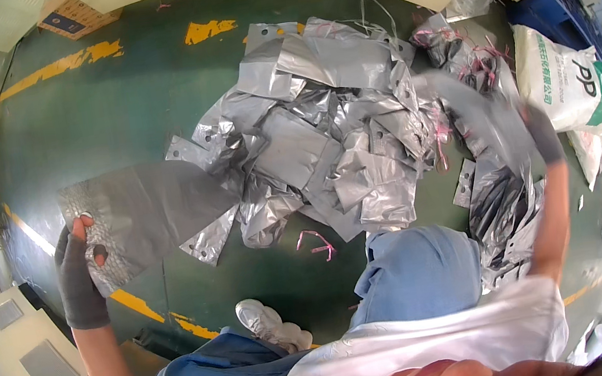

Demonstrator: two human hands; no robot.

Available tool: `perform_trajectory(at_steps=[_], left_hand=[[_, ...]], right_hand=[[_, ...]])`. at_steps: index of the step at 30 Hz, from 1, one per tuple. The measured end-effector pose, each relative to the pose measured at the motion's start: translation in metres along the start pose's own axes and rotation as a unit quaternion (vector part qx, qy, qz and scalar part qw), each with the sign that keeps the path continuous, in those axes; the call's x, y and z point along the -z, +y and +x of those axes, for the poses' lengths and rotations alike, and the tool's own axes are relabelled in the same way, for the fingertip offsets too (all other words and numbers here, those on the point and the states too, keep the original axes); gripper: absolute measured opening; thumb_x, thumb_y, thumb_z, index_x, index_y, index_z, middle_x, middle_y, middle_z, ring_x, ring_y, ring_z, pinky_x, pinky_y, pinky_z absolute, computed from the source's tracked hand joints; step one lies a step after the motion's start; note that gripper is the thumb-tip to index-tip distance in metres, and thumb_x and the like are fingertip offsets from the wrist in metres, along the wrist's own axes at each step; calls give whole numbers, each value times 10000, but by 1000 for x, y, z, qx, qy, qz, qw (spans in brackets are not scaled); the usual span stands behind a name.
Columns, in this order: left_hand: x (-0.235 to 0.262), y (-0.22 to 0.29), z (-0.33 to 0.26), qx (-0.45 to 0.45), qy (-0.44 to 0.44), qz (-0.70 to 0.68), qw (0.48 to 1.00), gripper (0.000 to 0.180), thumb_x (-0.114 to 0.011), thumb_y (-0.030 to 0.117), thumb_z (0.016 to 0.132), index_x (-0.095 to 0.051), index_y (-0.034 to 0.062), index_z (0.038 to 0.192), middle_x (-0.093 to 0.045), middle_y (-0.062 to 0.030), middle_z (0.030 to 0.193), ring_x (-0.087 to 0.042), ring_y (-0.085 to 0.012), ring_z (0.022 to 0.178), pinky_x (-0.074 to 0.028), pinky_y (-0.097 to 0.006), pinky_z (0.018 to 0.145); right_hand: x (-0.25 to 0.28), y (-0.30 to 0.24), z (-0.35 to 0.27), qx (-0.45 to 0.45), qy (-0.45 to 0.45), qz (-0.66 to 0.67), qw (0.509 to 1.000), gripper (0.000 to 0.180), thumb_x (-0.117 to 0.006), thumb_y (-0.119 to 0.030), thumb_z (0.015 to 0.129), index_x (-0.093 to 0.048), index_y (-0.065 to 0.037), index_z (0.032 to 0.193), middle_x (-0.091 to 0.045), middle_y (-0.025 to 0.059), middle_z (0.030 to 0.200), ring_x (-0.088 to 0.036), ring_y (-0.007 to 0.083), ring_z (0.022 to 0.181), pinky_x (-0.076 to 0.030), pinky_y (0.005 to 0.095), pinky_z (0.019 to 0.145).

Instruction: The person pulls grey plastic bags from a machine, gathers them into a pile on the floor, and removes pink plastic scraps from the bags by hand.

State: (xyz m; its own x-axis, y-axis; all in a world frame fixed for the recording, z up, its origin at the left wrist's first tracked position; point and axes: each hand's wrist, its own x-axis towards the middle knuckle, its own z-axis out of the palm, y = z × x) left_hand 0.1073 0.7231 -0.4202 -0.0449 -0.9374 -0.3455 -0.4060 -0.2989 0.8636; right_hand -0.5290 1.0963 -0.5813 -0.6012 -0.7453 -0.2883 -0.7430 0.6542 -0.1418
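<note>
The fingers point(78, 227) of the left hand point(77, 260) are bent closed on the edge of a grey plastic sheet point(155, 202), and one fingertip shows at a hole in it. This sheet reaches from the hand to the left side of a silvery heap point(291, 147). The right hand point(544, 134) is beside a second grey sheet point(488, 113), which is curved and blurred; how far its fingers are open, I cannot tell. Both hands wear grey gloves (the left one leaves the fingertips bare). The heap lies between the hands, on the green floor point(98, 133). Farther to the right there are pink strings point(479, 52) and a white sack point(560, 75). Near the white shoe point(271, 325) lies a pink ribbon point(317, 244).
</note>
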Motion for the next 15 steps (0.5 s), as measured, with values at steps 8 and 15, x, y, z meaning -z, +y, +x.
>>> perform_trajectory(at_steps=[8,15], left_hand=[[22,-35,31,10,10,-39,999,273,-609,323,868,-610,70,971,-487,44,795,-393,-48,571,-303,-170,511],[16,0,4,1,-15,-18,1000,230,-575,295,891,-593,71,939,-471,34,695,-421,-44,579,-306,-175,506]], right_hand=[[-38,84,-98,-130,180,-181,958,359,-515,-221,864,-548,-55,1180,-527,197,1216,-519,356,1092,-403,398,950],[-175,-228,112,15,323,148,935,663,-684,-398,735,-406,-43,1221,-567,212,1025,-569,366,980,-456,434,824]])
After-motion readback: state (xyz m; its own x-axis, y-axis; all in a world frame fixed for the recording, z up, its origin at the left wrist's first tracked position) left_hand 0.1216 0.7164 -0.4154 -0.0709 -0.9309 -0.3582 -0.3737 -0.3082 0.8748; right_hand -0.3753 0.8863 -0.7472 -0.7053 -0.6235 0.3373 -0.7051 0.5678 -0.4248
